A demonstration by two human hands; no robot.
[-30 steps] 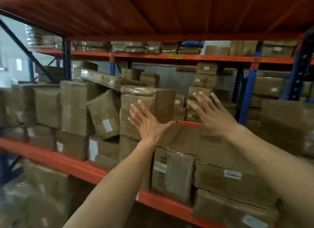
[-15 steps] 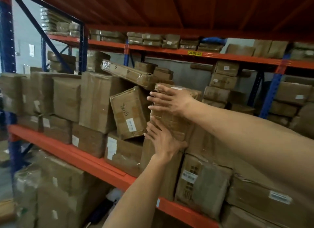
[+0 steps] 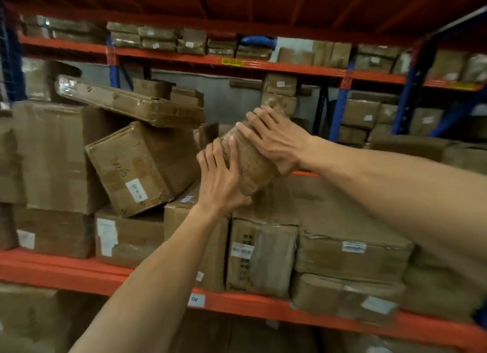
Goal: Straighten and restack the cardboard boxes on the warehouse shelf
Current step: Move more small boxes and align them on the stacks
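Observation:
A tape-wrapped cardboard box (image 3: 250,165) is tilted in the air above the stacked boxes on the orange shelf (image 3: 66,271). My left hand (image 3: 221,178) grips its lower left end and my right hand (image 3: 274,139) presses on its upper right side. Left of it a labelled box (image 3: 142,168) leans crookedly against a tall box (image 3: 52,155). A long flat box (image 3: 129,102) lies slanted on top of both. Under my hands stand upright boxes (image 3: 261,255) with white labels.
More boxes fill the shelf to the right (image 3: 350,250) and the upper orange shelf (image 3: 158,39). Blue uprights (image 3: 340,102) stand behind. A second rack with boxes (image 3: 361,113) shows in the background. Boxes sit below the orange beam (image 3: 31,318).
Both hands reached from open air onto the tape-wrapped box, took hold of it and tipped it up to the right. The view shifted right and closer.

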